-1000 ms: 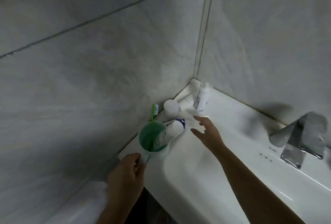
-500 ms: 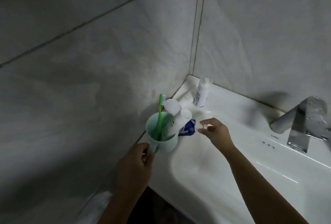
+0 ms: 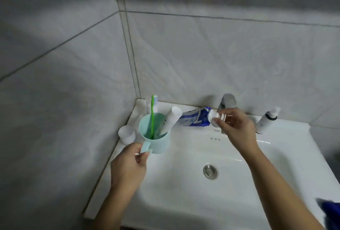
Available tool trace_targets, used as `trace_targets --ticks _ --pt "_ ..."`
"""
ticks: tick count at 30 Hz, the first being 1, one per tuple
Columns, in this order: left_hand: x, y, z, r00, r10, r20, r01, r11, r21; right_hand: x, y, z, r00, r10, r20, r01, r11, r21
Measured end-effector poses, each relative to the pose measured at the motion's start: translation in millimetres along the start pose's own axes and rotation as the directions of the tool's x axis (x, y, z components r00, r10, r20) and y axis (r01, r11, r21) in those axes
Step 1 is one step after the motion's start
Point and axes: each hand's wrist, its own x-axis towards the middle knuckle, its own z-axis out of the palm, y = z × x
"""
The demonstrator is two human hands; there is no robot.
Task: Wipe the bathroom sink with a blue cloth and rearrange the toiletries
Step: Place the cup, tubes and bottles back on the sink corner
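Observation:
My left hand point(image 3: 128, 167) grips the handle of a pale green cup point(image 3: 156, 137) above the sink's left rim. In the cup stand a green toothbrush point(image 3: 152, 115) and a white tube point(image 3: 171, 119). My right hand point(image 3: 237, 128) pinches the white cap end of a blue toothpaste tube point(image 3: 195, 119), held level between the cup and the tap point(image 3: 228, 101). The blue cloth point(image 3: 331, 213) lies at the sink's front right corner, partly cut off by the frame.
The white sink point(image 3: 184, 193) has a metal drain point(image 3: 210, 171) in its bowl. A small white cup point(image 3: 126, 135) sits on the left rim by the wall. A white bottle point(image 3: 266, 119) lies at the back right. Another white bottle point(image 3: 149, 105) stands in the corner.
My right hand has picked up the blue toothpaste tube by its cap and lifted it right. The view swung right, showing the drain and the blue cloth. My left hand still holds the cup.

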Motion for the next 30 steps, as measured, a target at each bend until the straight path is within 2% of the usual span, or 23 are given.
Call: trace_targets --ticks 5,10,13,17,21,30 --pt "8 22 21 0.996 0.064 0.062 -0.063 0.998 -0.014 7 -21 -49 0.98 -0.054 -0.189 0.062 0.997 0.036" --pt "14 44 41 0.985 0.117 0.13 -0.118 0.993 -0.006 12 -38 -84 0.965 -0.063 -0.256 0.113 0.976 0.187" --pt "14 56 52 0.979 0.141 0.145 -0.139 0.99 -0.017 10 -48 -97 0.977 -0.114 -0.181 0.16 0.951 0.263" --pt "9 69 59 0.973 0.171 0.158 -0.169 0.985 -0.023 8 -54 -110 0.983 -0.182 -0.01 0.178 0.949 0.26" --pt "2 81 62 0.967 0.199 0.16 -0.198 0.98 -0.023 9 -56 -120 0.968 -0.192 0.158 0.166 0.972 0.165" --pt "-18 103 79 0.951 0.233 0.204 -0.24 0.971 0.01 32 -61 -137 0.923 -0.274 0.271 0.295 0.955 -0.039"
